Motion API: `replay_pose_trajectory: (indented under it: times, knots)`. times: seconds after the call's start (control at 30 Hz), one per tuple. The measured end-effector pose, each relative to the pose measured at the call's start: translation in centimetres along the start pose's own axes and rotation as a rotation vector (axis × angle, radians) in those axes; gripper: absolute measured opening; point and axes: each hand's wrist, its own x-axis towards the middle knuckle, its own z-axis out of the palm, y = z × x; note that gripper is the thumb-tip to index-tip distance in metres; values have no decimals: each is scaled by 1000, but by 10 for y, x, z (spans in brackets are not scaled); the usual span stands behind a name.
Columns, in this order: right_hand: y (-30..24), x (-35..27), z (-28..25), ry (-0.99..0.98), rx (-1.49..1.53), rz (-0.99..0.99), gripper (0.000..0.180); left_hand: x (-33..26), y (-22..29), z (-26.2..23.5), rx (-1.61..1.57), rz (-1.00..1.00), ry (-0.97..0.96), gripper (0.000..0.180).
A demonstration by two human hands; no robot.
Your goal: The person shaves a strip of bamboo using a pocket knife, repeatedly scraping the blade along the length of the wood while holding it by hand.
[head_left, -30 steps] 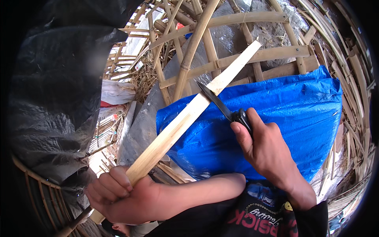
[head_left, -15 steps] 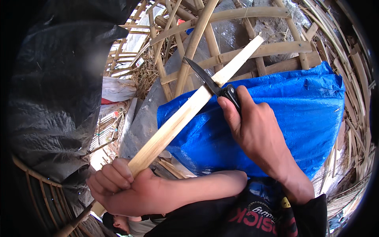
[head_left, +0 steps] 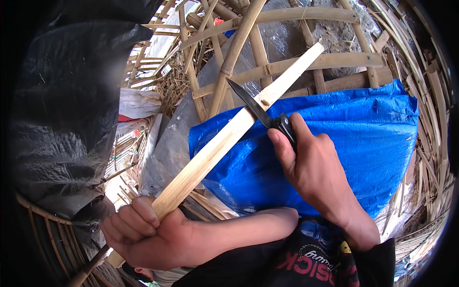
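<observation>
A pale, flat wooden strip, likely split bamboo [head_left: 205,162], slants from the lower left up to the right. My left hand [head_left: 148,234] is wrapped round its lower end, with a short bit of it showing below the fist. In my right hand [head_left: 320,167] is a knife [head_left: 258,109] with a dark blade and black handle. The blade lies across the strip's upper part, its tip pointing up and left. Right beside the blade sits a small raised chip or notch on the strip. Under the strip and my right hand spreads a blue tarp [head_left: 363,138].
A bamboo lattice frame [head_left: 306,62] stands beyond the tarp. Black plastic sheeting [head_left: 62,110] hangs at the left. Bundled bamboo strips [head_left: 432,124] line the right side. Part of another person [head_left: 143,273] shows at the lower left, below my left hand.
The strip and left hand have shifted slightly left and down. The knife has moved slightly down and right, its blade still across the strip.
</observation>
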Motion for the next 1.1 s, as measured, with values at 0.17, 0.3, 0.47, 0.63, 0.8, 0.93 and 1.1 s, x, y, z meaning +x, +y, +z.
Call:
replay_pose_trajectory:
  times: [0.17, 0.3, 0.47, 0.63, 0.8, 0.93, 1.1]
  knots:
    - [-2, 5, 7, 78, 39, 27, 46, -9, -7, 0, 1115, 331, 169, 27]
    - [-7, 1, 22, 194, -51, 22, 46, -7, -7, 8, 1440, 520, 15, 30]
    - [-4, -3, 4, 231, 108, -71, 43, 5, -1, 32, 54, 121, 208, 37]
    - [1, -18, 0, 85, 131, -80, 42, 3, -5, 29, 11, 95, 167, 40]
    - [0, -13, 8, 101, 65, -42, 46, 6, -6, 18, -32, 70, 102, 37]
    - [1, -7, 18, 105, 59, -8, 48, 3, -8, 26, 20, 83, 154, 34]
    - [-5, -6, 26, 189, -6, 37, 50, 1, -9, 30, 168, 174, 302, 33]
